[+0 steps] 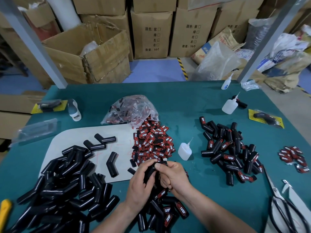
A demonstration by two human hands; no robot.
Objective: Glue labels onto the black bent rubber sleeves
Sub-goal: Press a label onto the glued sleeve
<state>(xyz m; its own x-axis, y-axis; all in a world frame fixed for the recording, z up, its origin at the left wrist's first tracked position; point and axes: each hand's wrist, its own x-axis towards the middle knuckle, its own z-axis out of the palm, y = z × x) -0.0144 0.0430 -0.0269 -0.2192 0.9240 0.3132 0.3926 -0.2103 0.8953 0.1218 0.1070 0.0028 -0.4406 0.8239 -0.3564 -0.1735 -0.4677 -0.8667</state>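
1. At the near edge of the desk (193, 101), labelled sleeves (170, 212) lie heaped under our wrists; the bare black sleeves (58, 190) fill the near left corner
2. Over that heap our left grip (139, 187) wraps the lower leg of one sleeve (150, 170), and our right grip (175, 177) pinches its upper end, thumb flat on top; whether a label sits under the thumb we cannot tell
3. We judge that pressing is the step; releasing too soon could let a label lift or slide on the curved rubber, and squeezed-out glue could bond to our skin
4. Mid-desk, the glue bottle (184, 150) stands just beside the loose labels (153, 143); a knock could foul them with leaked glue
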